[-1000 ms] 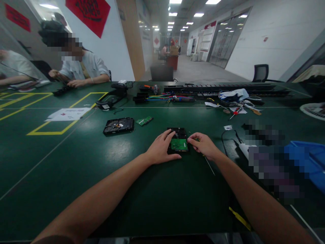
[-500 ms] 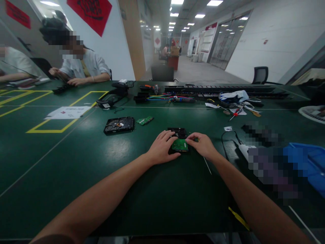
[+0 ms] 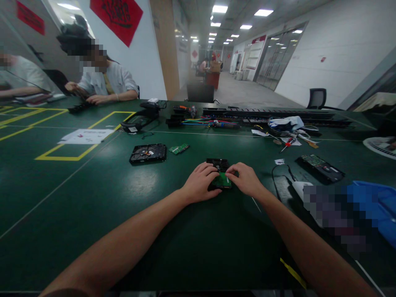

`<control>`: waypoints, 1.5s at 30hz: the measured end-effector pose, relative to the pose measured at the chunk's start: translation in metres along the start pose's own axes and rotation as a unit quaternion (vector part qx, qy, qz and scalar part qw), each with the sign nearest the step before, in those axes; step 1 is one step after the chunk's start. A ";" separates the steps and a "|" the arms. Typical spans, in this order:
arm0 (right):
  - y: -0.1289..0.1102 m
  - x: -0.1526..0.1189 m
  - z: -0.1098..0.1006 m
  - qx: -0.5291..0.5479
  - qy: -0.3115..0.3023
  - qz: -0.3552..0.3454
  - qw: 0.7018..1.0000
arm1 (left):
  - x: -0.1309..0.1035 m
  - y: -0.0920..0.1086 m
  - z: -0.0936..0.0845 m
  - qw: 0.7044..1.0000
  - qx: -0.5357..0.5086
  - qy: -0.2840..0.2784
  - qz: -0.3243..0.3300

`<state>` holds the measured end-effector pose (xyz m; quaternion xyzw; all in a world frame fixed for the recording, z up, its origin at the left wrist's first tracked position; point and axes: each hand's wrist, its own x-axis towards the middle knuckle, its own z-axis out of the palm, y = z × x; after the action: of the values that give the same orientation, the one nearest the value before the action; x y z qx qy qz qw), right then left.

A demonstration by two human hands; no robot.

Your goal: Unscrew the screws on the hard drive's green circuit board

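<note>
A hard drive (image 3: 218,162) lies on the green table in front of me, its green circuit board (image 3: 222,180) facing up on the near half. My left hand (image 3: 200,181) grips the drive from the left, fingers over its far part and thumb along the near edge. At the board's upper right corner, my right hand (image 3: 243,177) has thumb and forefinger pinched together; anything between the fingertips is too small to make out. Under the right wrist shows a thin pale rod (image 3: 256,205). Another hard drive (image 3: 147,154) and a loose green circuit board (image 3: 179,149) lie to the left.
On the right are a third drive (image 3: 320,168), a corded white device (image 3: 301,187) and a blue bin (image 3: 371,202). A red-handled screwdriver (image 3: 290,142), coloured wires (image 3: 201,121) and long black rails (image 3: 269,113) lie farther back. A co-worker (image 3: 107,82) sits at far left.
The view has shifted slightly, so everything sits a little lower and to the right. Both hands stay at the drive, with the right fingertips still at the board's corner.
</note>
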<state>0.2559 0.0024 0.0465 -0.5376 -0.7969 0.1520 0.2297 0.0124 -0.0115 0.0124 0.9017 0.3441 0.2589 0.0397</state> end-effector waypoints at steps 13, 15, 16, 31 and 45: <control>-0.010 0.017 0.007 -0.050 -0.026 -0.021 0.998 | 0.001 0.000 -0.002 1.000 0.002 0.002 0.018; -0.011 0.019 0.009 -0.051 -0.031 -0.021 0.998 | 0.001 0.000 -0.003 1.000 -0.001 0.002 0.017; -0.011 0.020 0.010 -0.050 -0.032 -0.021 0.998 | 0.001 0.000 -0.003 1.000 -0.002 0.000 0.015; 0.001 0.012 0.003 0.010 0.058 0.021 0.998 | 0.000 -0.001 -0.002 1.000 -0.004 0.006 0.016; 0.038 0.006 -0.022 0.339 0.154 0.117 0.921 | -0.001 -0.002 0.000 1.000 -0.010 0.005 0.013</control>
<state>0.2962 0.0222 0.0479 -0.5340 -0.5838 0.3542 0.4986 0.0109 -0.0101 0.0112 0.9043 0.3296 0.2677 0.0432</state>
